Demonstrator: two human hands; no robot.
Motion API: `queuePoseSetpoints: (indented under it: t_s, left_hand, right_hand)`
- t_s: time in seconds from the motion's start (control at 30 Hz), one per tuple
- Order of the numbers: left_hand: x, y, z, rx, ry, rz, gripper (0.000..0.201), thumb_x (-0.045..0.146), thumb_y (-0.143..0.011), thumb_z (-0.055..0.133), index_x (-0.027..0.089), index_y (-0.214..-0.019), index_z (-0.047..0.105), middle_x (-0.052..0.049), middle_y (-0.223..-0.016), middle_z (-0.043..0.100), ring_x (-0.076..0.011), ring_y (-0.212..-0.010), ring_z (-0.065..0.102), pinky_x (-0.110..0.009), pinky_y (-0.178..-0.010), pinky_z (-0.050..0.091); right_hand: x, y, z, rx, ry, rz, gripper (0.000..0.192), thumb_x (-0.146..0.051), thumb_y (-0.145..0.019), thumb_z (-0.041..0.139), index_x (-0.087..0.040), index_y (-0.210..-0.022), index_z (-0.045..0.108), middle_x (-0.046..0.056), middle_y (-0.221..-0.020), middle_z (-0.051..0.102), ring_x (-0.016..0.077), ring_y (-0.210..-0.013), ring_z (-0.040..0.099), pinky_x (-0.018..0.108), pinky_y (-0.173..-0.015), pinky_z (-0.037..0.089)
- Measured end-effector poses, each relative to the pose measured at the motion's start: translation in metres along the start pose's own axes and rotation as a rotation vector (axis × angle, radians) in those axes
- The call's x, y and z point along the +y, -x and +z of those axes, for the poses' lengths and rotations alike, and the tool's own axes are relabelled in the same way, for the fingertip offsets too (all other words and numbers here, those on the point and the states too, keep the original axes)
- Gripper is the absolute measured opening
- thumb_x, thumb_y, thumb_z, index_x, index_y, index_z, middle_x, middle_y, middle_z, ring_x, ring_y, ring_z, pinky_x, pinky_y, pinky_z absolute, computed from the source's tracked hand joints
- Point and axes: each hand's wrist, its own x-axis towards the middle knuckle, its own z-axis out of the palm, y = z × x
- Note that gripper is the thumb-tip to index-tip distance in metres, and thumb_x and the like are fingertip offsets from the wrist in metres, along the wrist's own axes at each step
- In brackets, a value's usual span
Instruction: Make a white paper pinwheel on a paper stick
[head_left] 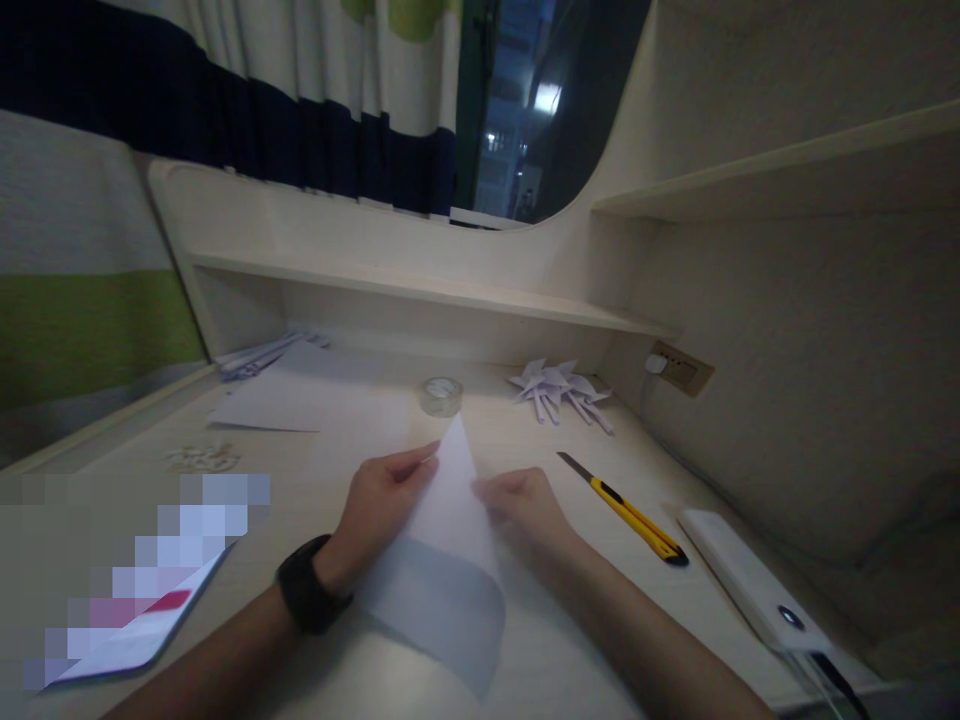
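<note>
A white sheet of paper [450, 540], folded to a point at its far end, lies on the pale desk [547, 650] in front of me. My left hand [379, 500], with a black watch on the wrist, pinches its left edge near the tip. My right hand [525, 500] grips the right edge of the same sheet, fingers curled on it. The sheet's near end curves up off the desk between my forearms.
A yellow utility knife [630, 512], blade out, lies right of my hands, and beside it a white power bank [750, 580] with a cable. Behind are a tape roll [440, 395], folded paper pinwheels [559, 388], loose paper sheets [277, 400] and a wall socket [679, 368].
</note>
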Motion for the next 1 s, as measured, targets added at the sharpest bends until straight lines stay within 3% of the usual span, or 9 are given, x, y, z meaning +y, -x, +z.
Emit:
queuePoseSetpoints:
  t_s: [0.1,0.27,0.77,1.0]
  left_hand:
    - [-0.003,-0.001,0.0,0.003,-0.017,0.013,0.043,0.04,-0.077,0.057,0.012,-0.107,0.069,-0.007,-0.108,0.068,-0.0276,-0.101,0.064,-0.037,-0.091,0.049]
    - [-0.004,-0.002,-0.001,0.02,-0.027,0.008,0.044,0.041,-0.078,0.056,0.012,-0.109,0.068,-0.008,-0.108,0.068,-0.0291,-0.098,0.065,-0.039,-0.089,0.049]
    - [0.001,-0.003,-0.004,-0.037,0.264,-0.118,0.043,0.039,-0.073,0.068,0.013,-0.107,0.069,-0.009,-0.11,0.068,-0.0284,-0.1,0.064,-0.036,-0.086,0.05]
    - [-0.006,-0.007,-0.006,-0.037,0.277,-0.115,0.041,0.037,-0.076,0.065,0.014,-0.11,0.068,-0.008,-0.111,0.068,-0.0267,-0.097,0.064,-0.034,-0.081,0.05]
  right_hand:
    - [-0.001,0.0,0.001,0.045,0.043,-0.013,0.038,-0.045,-0.065,0.072,-0.012,-0.049,0.062,-0.003,-0.042,0.049,0.006,-0.04,0.036,0.021,-0.042,0.027]
    - [0.002,0.001,0.001,-0.005,0.036,0.004,0.041,-0.047,-0.066,0.072,-0.012,-0.048,0.06,-0.003,-0.043,0.048,0.0051,-0.04,0.033,0.021,-0.041,0.023]
    - [0.001,0.001,0.002,-0.006,-0.019,0.034,0.041,-0.051,-0.058,0.076,-0.012,-0.05,0.064,-0.001,-0.045,0.053,0.007,-0.041,0.04,0.023,-0.046,0.033]
    - [-0.007,0.004,0.0,-0.126,0.032,0.069,0.041,-0.049,-0.062,0.075,-0.012,-0.049,0.062,-0.002,-0.045,0.052,0.0059,-0.041,0.039,0.022,-0.045,0.032]
